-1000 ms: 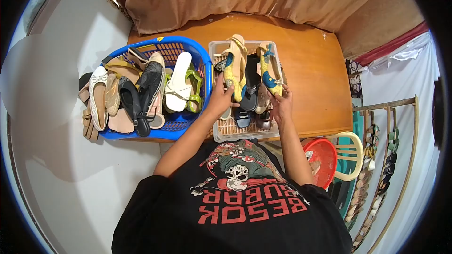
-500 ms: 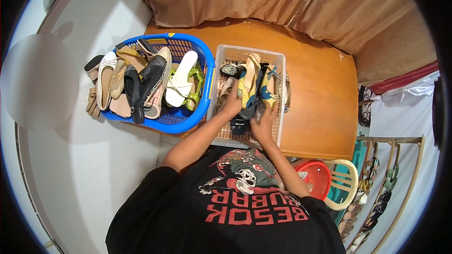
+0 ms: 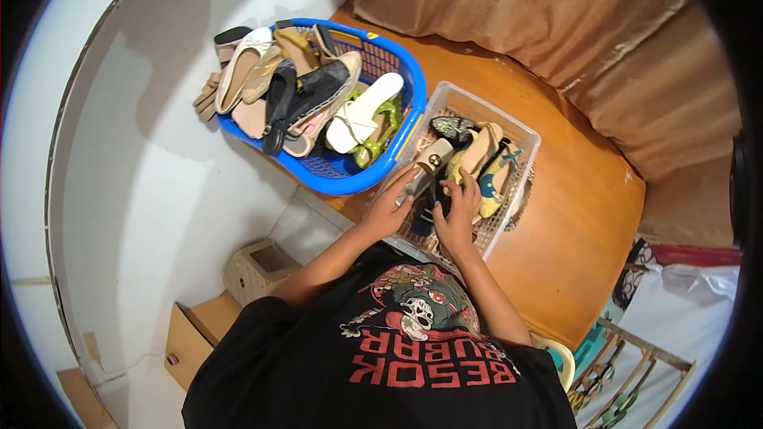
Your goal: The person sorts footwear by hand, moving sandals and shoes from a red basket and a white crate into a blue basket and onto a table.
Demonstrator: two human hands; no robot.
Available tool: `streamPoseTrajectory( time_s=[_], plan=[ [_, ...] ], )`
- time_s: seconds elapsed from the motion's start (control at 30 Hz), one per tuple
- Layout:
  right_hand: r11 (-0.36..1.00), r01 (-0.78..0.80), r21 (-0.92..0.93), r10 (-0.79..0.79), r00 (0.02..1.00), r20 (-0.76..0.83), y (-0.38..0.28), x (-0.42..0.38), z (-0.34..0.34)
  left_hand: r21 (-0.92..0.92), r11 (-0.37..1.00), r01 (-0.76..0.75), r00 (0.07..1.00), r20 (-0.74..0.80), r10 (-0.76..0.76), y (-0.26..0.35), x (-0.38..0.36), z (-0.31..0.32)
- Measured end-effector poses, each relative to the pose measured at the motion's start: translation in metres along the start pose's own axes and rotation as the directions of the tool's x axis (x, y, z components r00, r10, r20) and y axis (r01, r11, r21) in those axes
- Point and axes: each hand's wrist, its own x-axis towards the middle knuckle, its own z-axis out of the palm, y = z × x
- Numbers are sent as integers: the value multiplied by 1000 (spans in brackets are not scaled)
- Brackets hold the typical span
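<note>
In the clear plastic basket [image 3: 534, 143] lies a pile of shoes. My left hand [image 3: 389, 206] is closed around the near end of a greyish-beige shoe [image 3: 433, 157] with a dark round ornament, at the basket's left side. My right hand [image 3: 459, 210] is over the pile, fingers apart and bent, by the heel of a yellow patterned sandal [image 3: 478, 151]. Its mate, a yellow sandal with blue patches [image 3: 497, 183], lies to the right. Between my hands a black shoe [image 3: 423, 218] is partly hidden. A black shoe with a speckled pattern [image 3: 455, 126] lies at the far end.
A blue laundry basket [image 3: 417, 99] heaped with shoes stands left of the clear one, including a white slide [image 3: 354, 123]. Both are on a wooden table [image 3: 572, 230]. A curtain [image 3: 517, 8] hangs behind. Cardboard boxes [image 3: 191, 342] sit on the floor; a shoe rack [image 3: 636, 365] stands at right.
My hands have let go of the two yellow sandals, which now lie in the clear basket. The left hand has taken the greyish-beige shoe. The view has turned, showing boxes at left.
</note>
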Motion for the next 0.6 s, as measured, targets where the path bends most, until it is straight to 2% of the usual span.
streamPoseTrajectory(
  time_s=[0.03,0.1,0.17,0.2,0.23,0.27,0.3,0.37,0.43,0.5,0.53,0.57,0.6],
  plan=[
    [997,41,67,-41,999,4,-2,9,3,106,990,-89,996,0,90,8,-9,-14],
    [967,184,177,-181,983,-31,-14,31,5,157,981,-110,993,-34,117,24,-24,-41],
    [908,290,301,-311,950,23,-26,57,8,225,971,-84,974,-186,128,32,-30,-69],
    [905,294,306,-316,949,22,-33,69,14,313,944,-106,933,-297,203,28,-29,-83],
    [867,281,412,-331,942,54,-42,80,21,317,942,-109,931,-299,208,25,-27,-96],
    [820,260,509,-348,934,85,-52,92,28,162,982,-100,889,-430,161,21,-24,-109],
    [822,264,505,-351,933,83,-61,102,39,-1,994,-110,834,-545,92,19,-22,-121],
    [685,-49,727,-154,965,210,-81,122,68,52,995,-87,849,-518,101,17,-14,-150],
    [732,-78,676,-122,962,243,-88,143,97,102,993,-64,866,-488,106,15,-9,-168],
    [843,-215,493,125,970,209,-76,160,144,-96,995,-22,926,-378,-16,13,-5,-183],
    [824,-314,472,244,948,206,-83,166,153,-102,995,-23,932,-363,-16,11,-2,-186],
    [823,-322,469,260,946,194,-88,172,161,-126,990,61,962,-257,-92,9,0,-184],
    [696,-476,538,409,878,247,-89,178,172,-139,980,145,976,-145,-165,8,2,-181]
  ],
)
